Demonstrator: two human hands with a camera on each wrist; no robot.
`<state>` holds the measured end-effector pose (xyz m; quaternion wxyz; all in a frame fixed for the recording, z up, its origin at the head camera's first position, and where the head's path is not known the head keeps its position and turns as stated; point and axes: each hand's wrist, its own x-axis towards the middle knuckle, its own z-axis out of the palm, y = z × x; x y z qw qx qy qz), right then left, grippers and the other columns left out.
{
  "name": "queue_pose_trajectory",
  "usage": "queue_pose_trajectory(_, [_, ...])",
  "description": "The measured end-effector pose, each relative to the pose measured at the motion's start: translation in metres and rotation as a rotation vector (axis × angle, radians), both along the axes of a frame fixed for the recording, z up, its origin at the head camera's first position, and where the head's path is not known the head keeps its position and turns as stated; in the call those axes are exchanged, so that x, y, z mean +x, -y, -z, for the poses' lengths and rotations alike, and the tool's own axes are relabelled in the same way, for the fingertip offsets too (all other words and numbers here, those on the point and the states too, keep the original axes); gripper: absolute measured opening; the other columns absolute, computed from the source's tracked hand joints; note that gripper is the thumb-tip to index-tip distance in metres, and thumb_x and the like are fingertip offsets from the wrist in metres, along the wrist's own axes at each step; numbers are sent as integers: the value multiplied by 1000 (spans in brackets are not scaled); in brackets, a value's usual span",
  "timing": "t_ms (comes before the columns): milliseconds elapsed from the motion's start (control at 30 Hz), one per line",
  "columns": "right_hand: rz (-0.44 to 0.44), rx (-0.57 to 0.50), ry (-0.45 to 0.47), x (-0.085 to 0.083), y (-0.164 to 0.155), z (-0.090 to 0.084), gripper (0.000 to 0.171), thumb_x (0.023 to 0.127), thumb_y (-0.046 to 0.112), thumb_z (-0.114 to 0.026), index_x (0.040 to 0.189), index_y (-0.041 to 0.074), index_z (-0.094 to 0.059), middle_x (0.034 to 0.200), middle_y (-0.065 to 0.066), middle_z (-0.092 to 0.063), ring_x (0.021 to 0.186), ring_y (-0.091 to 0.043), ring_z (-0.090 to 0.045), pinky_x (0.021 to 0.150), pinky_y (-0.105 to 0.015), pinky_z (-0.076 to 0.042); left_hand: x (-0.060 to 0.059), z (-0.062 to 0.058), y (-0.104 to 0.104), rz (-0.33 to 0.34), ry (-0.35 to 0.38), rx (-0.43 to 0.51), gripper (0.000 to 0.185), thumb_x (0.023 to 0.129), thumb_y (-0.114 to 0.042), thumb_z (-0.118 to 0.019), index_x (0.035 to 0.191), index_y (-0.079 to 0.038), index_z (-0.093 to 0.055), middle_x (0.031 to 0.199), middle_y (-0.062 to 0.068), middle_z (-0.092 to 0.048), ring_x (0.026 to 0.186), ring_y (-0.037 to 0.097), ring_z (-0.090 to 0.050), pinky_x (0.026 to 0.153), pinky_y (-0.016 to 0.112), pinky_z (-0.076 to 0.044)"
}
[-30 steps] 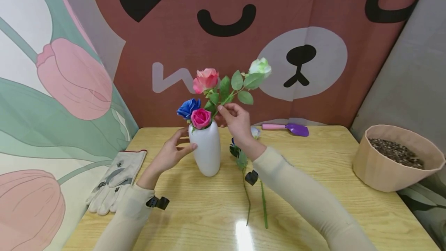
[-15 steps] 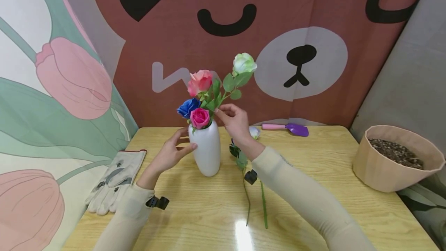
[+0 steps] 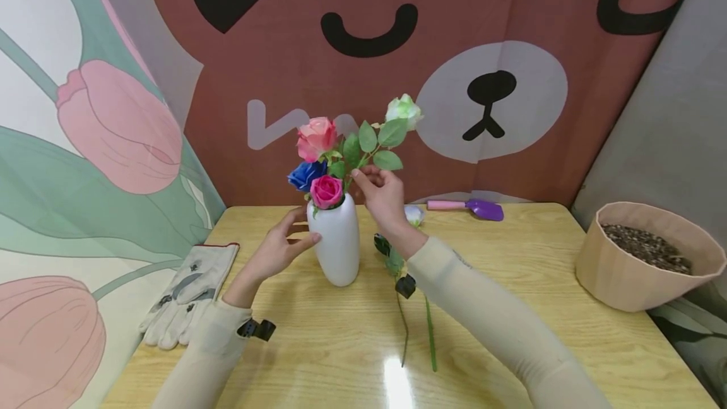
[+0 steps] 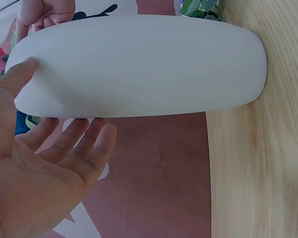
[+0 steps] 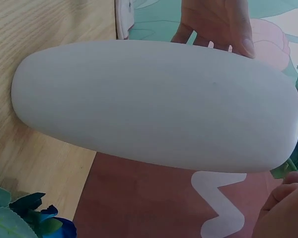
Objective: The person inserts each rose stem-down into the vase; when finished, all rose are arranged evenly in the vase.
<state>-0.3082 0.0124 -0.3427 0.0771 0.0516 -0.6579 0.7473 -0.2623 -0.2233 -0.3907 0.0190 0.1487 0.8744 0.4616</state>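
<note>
A white vase (image 3: 337, 248) stands upright on the table. My left hand (image 3: 278, 250) holds its upper left side, the thumb in front and the fingers (image 4: 97, 148) along the side. Out of the vase's mouth rise a coral rose (image 3: 317, 139), a blue rose (image 3: 307, 175) and a pink rose (image 3: 326, 192). My right hand (image 3: 383, 199), just right of the mouth, pinches the green stem of a white-green rose (image 3: 404, 111) that leans to the right. That stem's lower end is hidden. In the right wrist view, the vase (image 5: 159, 106) covers most of the picture.
Right of the vase lie a white flower (image 3: 414, 214) and a dark blue flower with leaves (image 3: 394, 262), their stems toward me. Behind them is a purple trowel (image 3: 484, 209). A beige pot (image 3: 619, 276) of soil stands at right, grey-white gloves (image 3: 193, 289) lie at left.
The white-green rose has swung left, then dipped slightly back right, in my right hand. The coral rose has shifted left and a little down. My left hand stays on the vase.
</note>
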Motion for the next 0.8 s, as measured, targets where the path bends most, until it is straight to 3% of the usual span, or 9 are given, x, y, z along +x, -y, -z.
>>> queue_pose_trajectory(333, [-9,33,-11,-1,4,-2,22,94,29,-71,106,10,-71,83,1,-67,67,-12,-63,67,-28,-58,0,-1,0,4,5,6,75,93,-51,-65,154,-23,-33,153,9,-44,133,38,-52,98,52,-55])
queue_pose_trajectory(600, [-53,135,-15,0,9,3,20,97,26,-68,109,11,-73,96,-7,-70,83,-14,-65,80,-35,-60,0,-1,0,10,5,18,74,94,-49,-66,154,-23,-33,153,9,-44,133,39,-52,97,51,-56])
queue_pose_trajectory(700, [-62,180,-20,0,9,4,19,96,24,-68,109,11,-73,97,-8,-69,84,-13,-63,77,-34,-59,1,-1,-1,12,6,26,73,94,-48,-66,154,-22,-34,154,9,-43,134,39,-51,97,51,-56])
queue_pose_trajectory(800, [-69,242,-15,0,8,3,20,96,26,-69,109,12,-75,97,-6,-69,85,-14,-61,71,-24,-55,1,-2,-1,10,5,25,73,94,-47,-66,154,-22,-34,154,8,-42,134,39,-51,97,50,-56])
